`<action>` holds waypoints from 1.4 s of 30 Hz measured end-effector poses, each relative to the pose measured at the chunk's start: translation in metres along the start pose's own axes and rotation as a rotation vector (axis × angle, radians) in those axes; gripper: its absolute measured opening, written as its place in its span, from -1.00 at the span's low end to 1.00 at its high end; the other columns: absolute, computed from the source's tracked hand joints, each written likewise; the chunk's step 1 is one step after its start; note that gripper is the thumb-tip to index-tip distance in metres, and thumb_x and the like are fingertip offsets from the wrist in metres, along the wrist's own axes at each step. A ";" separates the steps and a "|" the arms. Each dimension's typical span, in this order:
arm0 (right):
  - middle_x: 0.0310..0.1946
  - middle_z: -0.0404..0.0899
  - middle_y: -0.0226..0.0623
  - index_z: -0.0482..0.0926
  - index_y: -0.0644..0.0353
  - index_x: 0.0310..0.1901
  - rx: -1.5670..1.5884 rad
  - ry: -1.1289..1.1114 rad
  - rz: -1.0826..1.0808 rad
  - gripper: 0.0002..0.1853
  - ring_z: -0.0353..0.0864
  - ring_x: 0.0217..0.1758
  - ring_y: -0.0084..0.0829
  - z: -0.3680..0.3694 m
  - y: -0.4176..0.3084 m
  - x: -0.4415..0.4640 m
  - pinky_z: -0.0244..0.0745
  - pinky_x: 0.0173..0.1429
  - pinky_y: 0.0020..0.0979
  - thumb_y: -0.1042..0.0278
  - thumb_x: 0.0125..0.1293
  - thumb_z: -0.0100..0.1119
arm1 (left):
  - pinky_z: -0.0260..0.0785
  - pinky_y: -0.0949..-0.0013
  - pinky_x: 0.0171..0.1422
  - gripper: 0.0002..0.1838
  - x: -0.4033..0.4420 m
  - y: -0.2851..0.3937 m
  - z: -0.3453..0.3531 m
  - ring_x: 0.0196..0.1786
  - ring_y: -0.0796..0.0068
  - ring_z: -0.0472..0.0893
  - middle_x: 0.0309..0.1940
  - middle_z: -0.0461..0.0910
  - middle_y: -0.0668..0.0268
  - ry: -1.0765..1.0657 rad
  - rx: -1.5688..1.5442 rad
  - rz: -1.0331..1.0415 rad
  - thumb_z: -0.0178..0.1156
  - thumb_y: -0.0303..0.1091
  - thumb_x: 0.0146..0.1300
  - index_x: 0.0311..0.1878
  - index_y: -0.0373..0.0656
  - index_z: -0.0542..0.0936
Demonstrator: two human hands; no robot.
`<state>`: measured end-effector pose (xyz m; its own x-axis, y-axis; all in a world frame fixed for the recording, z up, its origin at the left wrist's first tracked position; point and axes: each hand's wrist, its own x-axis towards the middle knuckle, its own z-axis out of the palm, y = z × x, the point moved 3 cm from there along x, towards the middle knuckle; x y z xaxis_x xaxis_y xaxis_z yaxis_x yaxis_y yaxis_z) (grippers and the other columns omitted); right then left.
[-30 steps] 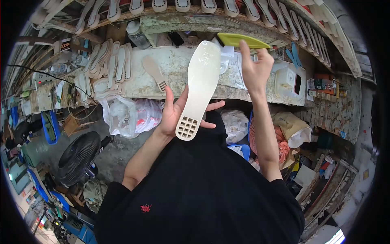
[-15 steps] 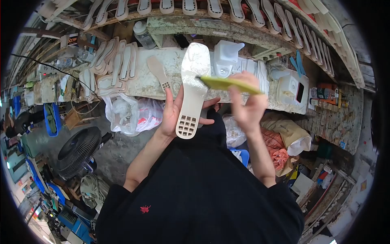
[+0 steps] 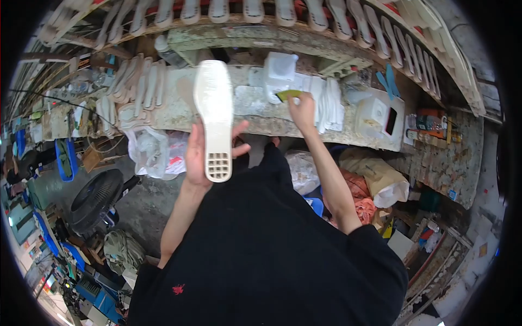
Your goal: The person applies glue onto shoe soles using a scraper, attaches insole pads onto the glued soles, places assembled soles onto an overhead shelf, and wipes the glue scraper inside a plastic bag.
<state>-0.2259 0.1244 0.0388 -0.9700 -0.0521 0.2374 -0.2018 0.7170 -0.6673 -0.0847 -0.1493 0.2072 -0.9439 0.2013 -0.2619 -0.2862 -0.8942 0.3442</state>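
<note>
My left hand [image 3: 194, 160] supports a cream shoe sole [image 3: 215, 108] from beneath, thumb at its left side and fingers spread out past its right. The sole's broad end points away from me, and its near end has a grid of square holes. Its upper face looks wet and bright. Over the bench, my right hand [image 3: 303, 113] grips a brush [image 3: 293, 94] by its yellow-green handle. The dark bristles point left, beside the near side of a white plastic jug [image 3: 279, 69]. Another sole [image 3: 186, 91] lies on the bench, partly hidden behind the held one.
Soles line a curved shelf [image 3: 244, 22] above the bench [image 3: 255, 117]. More soles [image 3: 147, 87] are stacked at left, with pale strips [image 3: 328, 106] right of the jug. Plastic bags [image 3: 149, 152] hang below the bench edge. A black fan [image 3: 98, 198] stands at left.
My right hand has carried the brush off the sole, away from me, to the white jug. The sole and my left hand now appear further left in view.
</note>
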 end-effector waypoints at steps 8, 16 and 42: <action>-0.30 0.76 0.04 0.79 0.20 -0.30 -0.375 -0.306 -0.037 -0.82 0.72 -0.17 0.07 0.081 0.065 0.018 0.63 0.02 0.01 0.29 0.25 0.29 | 0.29 -0.24 0.61 -0.41 0.006 -0.032 0.005 0.61 -0.10 0.33 0.63 0.27 0.17 0.402 -0.198 0.158 -0.14 -0.11 0.66 0.63 -0.13 0.26; 0.03 0.71 0.05 0.70 0.24 0.06 -0.308 -0.238 0.344 -0.52 0.71 0.14 0.04 0.014 0.215 0.020 0.62 0.25 -0.03 0.08 0.22 0.49 | 0.39 0.06 0.21 -0.02 0.040 -0.070 0.027 0.10 0.09 0.48 0.41 0.42 -0.11 0.571 -0.695 0.057 -0.22 0.42 0.56 0.61 -0.36 0.19; -0.05 0.68 -0.44 0.36 0.10 0.43 0.688 -0.276 0.566 -0.37 0.67 -0.13 -0.56 -0.147 0.152 0.075 0.61 -0.18 -0.49 0.55 0.34 0.28 | 0.39 -0.25 0.54 -0.08 0.052 -0.056 0.023 0.50 -0.12 0.46 0.55 0.32 -0.03 0.107 0.052 0.079 -0.34 0.48 0.56 0.70 -0.02 0.05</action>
<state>-0.3091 0.3314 0.0591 -0.9284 -0.0476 -0.3686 0.3610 0.1207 -0.9247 -0.1219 -0.0795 0.1951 -0.9415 0.0850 -0.3261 -0.2229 -0.8828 0.4134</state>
